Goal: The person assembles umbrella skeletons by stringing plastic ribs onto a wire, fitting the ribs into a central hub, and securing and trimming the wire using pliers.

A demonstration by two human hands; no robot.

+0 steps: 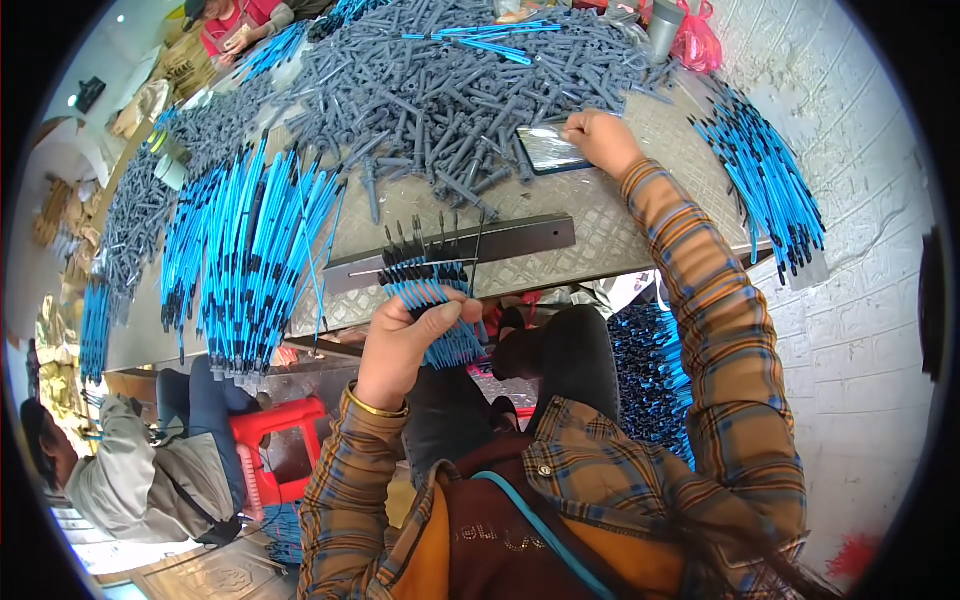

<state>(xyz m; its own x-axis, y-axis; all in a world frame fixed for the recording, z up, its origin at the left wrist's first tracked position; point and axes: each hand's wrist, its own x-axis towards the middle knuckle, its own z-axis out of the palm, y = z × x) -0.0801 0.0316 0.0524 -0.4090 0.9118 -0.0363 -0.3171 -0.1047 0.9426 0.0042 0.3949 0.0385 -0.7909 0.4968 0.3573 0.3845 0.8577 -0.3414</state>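
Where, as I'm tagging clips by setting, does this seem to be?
Probably a small assembly workshop: a big heap of loose grey plastic pieces covers much of the table, bundles of slim blue rods lie at its edges, and a person in red is across it.

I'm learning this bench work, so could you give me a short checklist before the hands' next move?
1. Left hand gripping the blue rods: ok.
2. Right hand free of the flat device: cannot tell; it's at the corner, contact unclear.
3. Grey plugs available: ok, heaped ahead.
4. Clear space left of the device: not ok, plugs crowd it.
5. Dark bar on the table: ok.
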